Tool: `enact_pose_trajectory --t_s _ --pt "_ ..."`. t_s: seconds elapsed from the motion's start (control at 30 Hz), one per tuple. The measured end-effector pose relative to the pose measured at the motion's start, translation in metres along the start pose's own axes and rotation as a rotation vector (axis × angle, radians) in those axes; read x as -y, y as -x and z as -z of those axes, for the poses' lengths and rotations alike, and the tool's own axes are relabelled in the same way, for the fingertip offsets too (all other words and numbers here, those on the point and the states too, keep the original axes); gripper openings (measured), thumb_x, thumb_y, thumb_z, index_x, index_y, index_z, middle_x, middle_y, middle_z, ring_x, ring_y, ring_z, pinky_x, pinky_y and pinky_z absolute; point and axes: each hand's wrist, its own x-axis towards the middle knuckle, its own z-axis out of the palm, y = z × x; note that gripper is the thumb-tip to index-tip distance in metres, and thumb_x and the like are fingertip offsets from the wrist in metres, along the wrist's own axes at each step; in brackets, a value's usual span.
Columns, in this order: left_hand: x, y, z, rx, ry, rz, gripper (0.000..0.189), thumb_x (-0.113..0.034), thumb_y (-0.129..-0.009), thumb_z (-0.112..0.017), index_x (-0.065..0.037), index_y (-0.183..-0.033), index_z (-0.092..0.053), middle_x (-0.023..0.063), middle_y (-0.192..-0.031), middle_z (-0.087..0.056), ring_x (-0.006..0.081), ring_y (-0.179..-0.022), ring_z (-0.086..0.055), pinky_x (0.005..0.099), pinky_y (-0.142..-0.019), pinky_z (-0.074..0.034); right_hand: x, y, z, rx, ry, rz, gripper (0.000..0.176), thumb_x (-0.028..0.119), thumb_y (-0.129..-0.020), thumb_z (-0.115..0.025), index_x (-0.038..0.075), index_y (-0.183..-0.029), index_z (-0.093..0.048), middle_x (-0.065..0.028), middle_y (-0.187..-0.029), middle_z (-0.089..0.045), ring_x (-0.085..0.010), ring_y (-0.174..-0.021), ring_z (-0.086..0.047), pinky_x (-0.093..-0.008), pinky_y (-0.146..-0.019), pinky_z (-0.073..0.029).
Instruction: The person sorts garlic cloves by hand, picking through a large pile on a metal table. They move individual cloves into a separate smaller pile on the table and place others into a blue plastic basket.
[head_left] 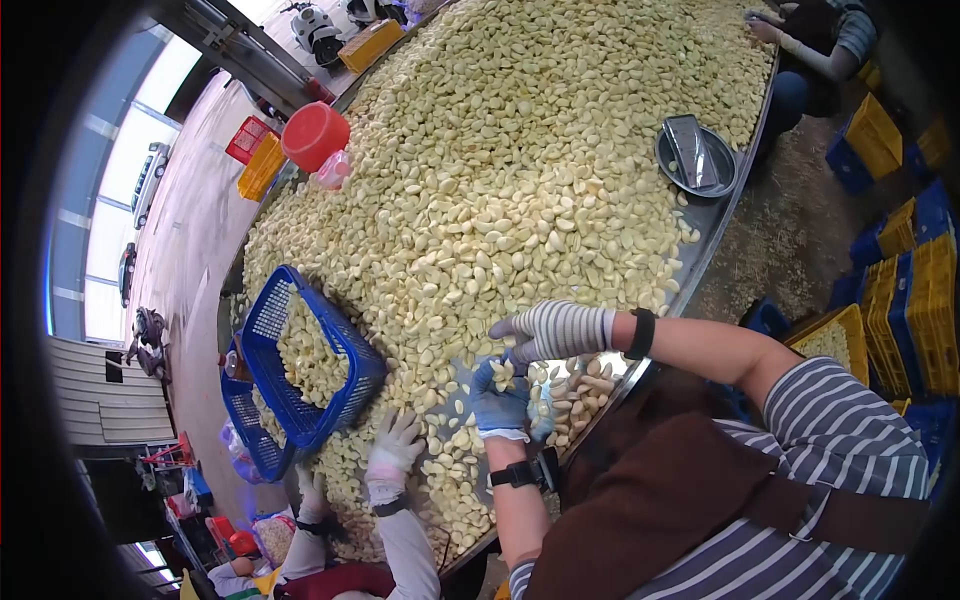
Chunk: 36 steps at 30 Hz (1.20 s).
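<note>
My left hand point(498, 406), in a blue glove, is curled palm-up around several pale clove-like pieces point(503, 374) that look like peeled garlic. Just above it is my right hand point(562, 332), in a grey-and-white striped glove with purplish fingertips. Its visible fingers are apart and point left, with nothing seen between them; the rest are hidden. Beside my left hand, near the table edge, lies a small group of browner, longer cloves point(582, 400). A broad heap of pale cloves point(500, 220) covers most of the metal table point(690, 262).
A blue basket point(350, 385) partly filled with cloves stands at left, near a co-worker's gloved hand point(396, 452). A metal bowl point(728, 180) holds a dark flat object point(690, 150). A red tub point(315, 136) sits on the far-left edge. Yellow crates point(885, 310) are stacked at right.
</note>
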Motion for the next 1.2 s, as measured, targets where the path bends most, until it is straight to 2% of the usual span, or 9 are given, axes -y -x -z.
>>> enact_pose_trajectory --t_s 0.17,0.27,0.4,0.5,0.63,0.8,0.93,1.1,1.2 --pt "-0.023 0.021 0.010 0.400 0.499 0.230 0.017 -0.015 -0.090 -0.053 -0.001 -0.100 -0.054 0.0120 -0.100 -0.057 0.0248 -0.079 -0.062 0.0282 -0.050 -0.049 -0.029 -0.022 -0.027 -0.007 0.568 0.187 0.016 0.018 -0.073 -0.060 0.004 -0.069 -0.062 -0.0143 -0.063 -0.058 -0.0346 -0.061 -0.060 -0.0446 -0.055 -0.047" --pt "-0.032 0.025 0.030 0.413 0.457 0.140 0.018 -0.015 -0.092 -0.051 -0.003 -0.104 -0.053 0.0120 -0.101 -0.057 0.0248 -0.082 -0.061 0.0293 -0.052 -0.049 -0.049 -0.036 -0.084 0.081 0.819 0.553 0.013 0.016 -0.072 -0.060 0.004 -0.067 -0.062 -0.0103 -0.061 -0.060 -0.0302 -0.058 -0.062 -0.0425 -0.051 -0.047" --pt "-0.031 0.052 0.011 0.235 0.307 -0.015 0.024 -0.022 -0.093 -0.053 -0.008 -0.112 -0.059 0.0112 -0.099 -0.061 0.0251 -0.084 -0.061 0.0300 -0.055 -0.051 -0.047 -0.039 -0.113 0.156 0.752 0.489 0.010 0.015 -0.070 -0.062 0.005 -0.068 -0.063 -0.0084 -0.060 -0.061 -0.0280 -0.057 -0.063 -0.0420 -0.049 -0.046" --pt "-0.027 0.047 0.047 0.273 0.310 -0.005 0.023 -0.025 -0.093 -0.054 -0.007 -0.107 -0.060 0.0114 -0.101 -0.062 0.0247 -0.085 -0.062 0.0313 -0.056 -0.052 -0.026 -0.035 -0.104 0.445 0.930 0.300 0.025 0.021 -0.073 -0.062 0.010 -0.094 -0.068 -0.0105 -0.067 -0.064 -0.0317 -0.060 -0.064 -0.0444 -0.050 -0.046" --pt "-0.023 0.044 0.049 0.233 0.306 0.046 0.022 -0.026 -0.094 -0.054 -0.008 -0.106 -0.060 0.0097 -0.101 -0.063 0.0239 -0.085 -0.061 0.0316 -0.057 -0.052 -0.043 -0.045 -0.090 0.405 0.613 0.011 0.033 0.025 -0.071 -0.061 0.002 -0.094 -0.065 -0.0173 -0.069 -0.064 -0.0355 -0.064 -0.064 -0.0455 -0.057 -0.050" --pt "-0.007 0.040 0.020 -0.104 -0.003 0.076 0.036 -0.040 -0.091 -0.055 -0.012 -0.113 -0.058 0.0083 -0.112 -0.058 0.0241 -0.091 -0.059 0.0307 -0.061 -0.052 0.003 -0.015 -0.046 0.227 0.319 0.094 0.037 0.034 -0.081 -0.059 0.005 -0.105 -0.063 -0.0206 -0.079 -0.065 -0.0359 -0.075 -0.065 -0.0443 -0.066 -0.051" --pt "-0.007 0.036 0.014 0.330 0.172 0.210 0.041 -0.041 -0.090 -0.057 -0.009 -0.116 -0.058 0.0106 -0.111 -0.058 0.0257 -0.087 -0.059 0.0293 -0.057 -0.051 -0.026 -0.024 0.009 -0.169 0.510 -0.089 0.046 0.027 -0.081 -0.059 -0.004 -0.116 -0.052 -0.0197 -0.075 -0.064 -0.0371 -0.070 -0.064 -0.0451 -0.059 -0.051" --pt "-0.004 0.034 0.004 0.354 0.270 0.289 0.031 -0.024 -0.093 -0.054 -0.005 -0.118 -0.056 0.0131 -0.104 -0.058 0.0228 -0.078 -0.058 0.0246 -0.051 -0.047 -0.050 -0.059 -0.016 -0.082 0.680 -0.174 0.053 0.015 -0.089 -0.049 -0.009 -0.134 -0.034 -0.0184 -0.073 -0.065 -0.0323 -0.068 -0.067 -0.0432 -0.053 -0.050" --pt "-0.007 0.050 -0.015 0.430 0.181 0.219 0.031 -0.022 -0.093 -0.054 -0.004 -0.118 -0.055 0.0120 -0.101 -0.056 0.0210 -0.076 -0.056 0.0240 -0.050 -0.047 -0.033 -0.061 -0.067 0.086 0.708 -0.086 0.044 0.016 -0.085 -0.051 -0.012 -0.119 -0.048 -0.0182 -0.077 -0.067 -0.0310 -0.072 -0.068 -0.0438 -0.053 -0.051"
